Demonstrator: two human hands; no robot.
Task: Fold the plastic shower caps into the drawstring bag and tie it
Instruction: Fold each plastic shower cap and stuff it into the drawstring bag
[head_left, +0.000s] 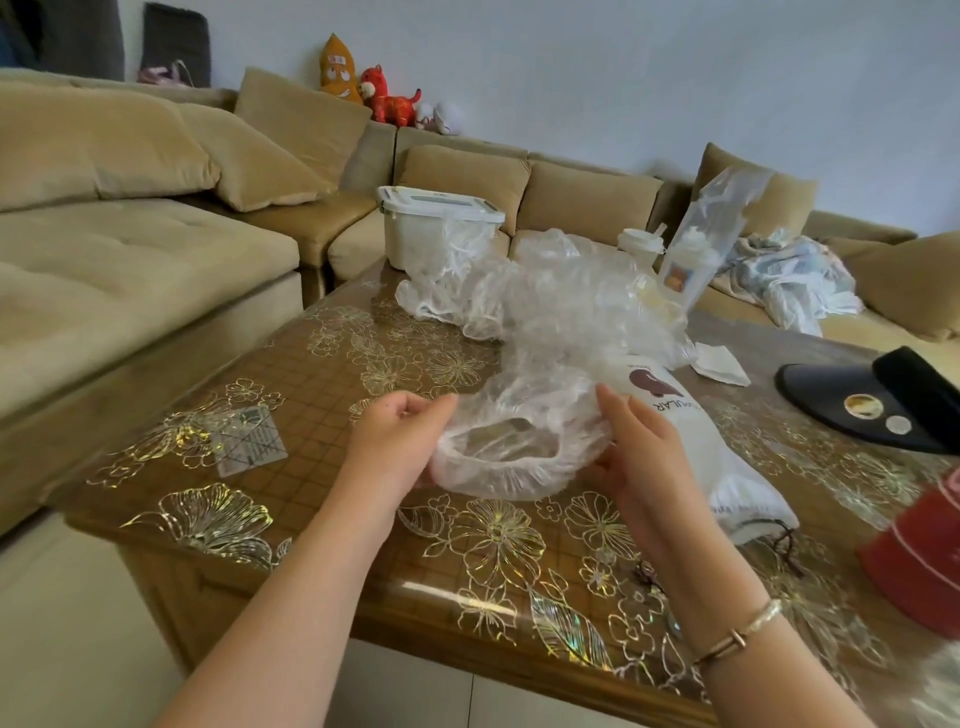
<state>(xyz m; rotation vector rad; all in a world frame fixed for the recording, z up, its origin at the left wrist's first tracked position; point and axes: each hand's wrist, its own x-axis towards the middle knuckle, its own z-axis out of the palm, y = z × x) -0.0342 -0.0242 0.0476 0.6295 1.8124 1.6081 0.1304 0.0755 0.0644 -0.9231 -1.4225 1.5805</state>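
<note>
**Two hands spread a clear cap above a floral worktop**

Both hands hold one crinkled clear plastic shower cap (511, 452) just over the brown gold-flowered worktop (322, 364). The left hand (397, 441) pinches its left rim with curled fingers; the right hand (641, 457) grips the right edge, apparently between thumb and fingers. A white drawstring bag (727, 467) lies just right of it, and a heap of clear caps (545, 291) sits behind.

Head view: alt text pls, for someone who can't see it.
Both hands, left and right, hold one clear shower cap by its edges above a floral-patterned table. A white drawstring bag lies just right of the cap, and a pile of more caps sits behind it.
</note>
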